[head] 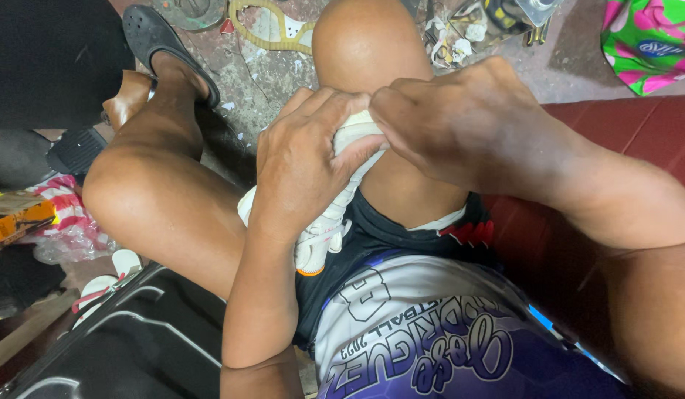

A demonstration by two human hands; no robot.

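A white sports shoe (pixel 324 229) with pale pink trim rests on my lap between my bare knees. My left hand (pixel 302 166) wraps over its upper part and grips it from the left. From the right, my right hand (pixel 453 122) pinches the shoe's top edge with closed fingers, meeting the left hand's fingertips just below my right knee (pixel 364 41). Both hands cover most of the shoe; only its lower end and a strip near the top show. I sit wearing dark shorts and a purple and white printed shirt (pixel 431 332).
My left foot is in a black slipper (pixel 161 37) on a dirty concrete floor. A black case (pixel 143 340) lies at lower left, with plastic bags and a yellow packet (pixel 17 218) beside it. A red surface (pixel 623 125) runs along the right, a green-pink bag (pixel 649 41) beyond.
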